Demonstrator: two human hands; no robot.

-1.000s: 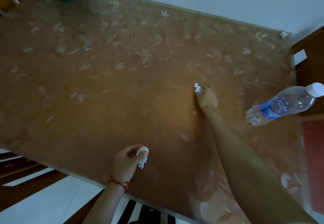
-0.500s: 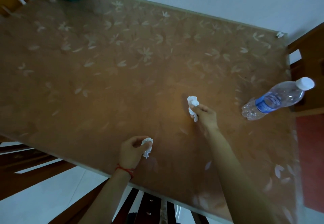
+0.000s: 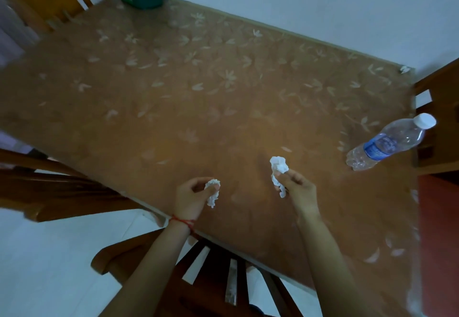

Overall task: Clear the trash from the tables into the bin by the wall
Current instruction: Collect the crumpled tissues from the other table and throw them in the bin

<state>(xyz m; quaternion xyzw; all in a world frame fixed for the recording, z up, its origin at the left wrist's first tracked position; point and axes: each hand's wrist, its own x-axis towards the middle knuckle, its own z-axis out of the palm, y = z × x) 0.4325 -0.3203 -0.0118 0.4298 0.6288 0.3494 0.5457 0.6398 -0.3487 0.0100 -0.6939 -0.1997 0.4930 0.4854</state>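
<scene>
Each hand's grip pinches a crumpled white tissue, left hand (image 3: 189,198) on the smaller wad (image 3: 212,191), right hand (image 3: 299,189) on the longer, ragged tissue (image 3: 278,171) above the table (image 3: 173,98).

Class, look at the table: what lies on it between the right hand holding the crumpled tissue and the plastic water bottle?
Nothing. In the head view, only bare patterned tabletop shows between the right hand, gripping its crumpled tissue, and the plastic bottle.

A brown leaf-patterned table (image 3: 173,98) meets a pale wall (image 3: 323,1), wooden chairs (image 3: 218,274) around it.
</scene>
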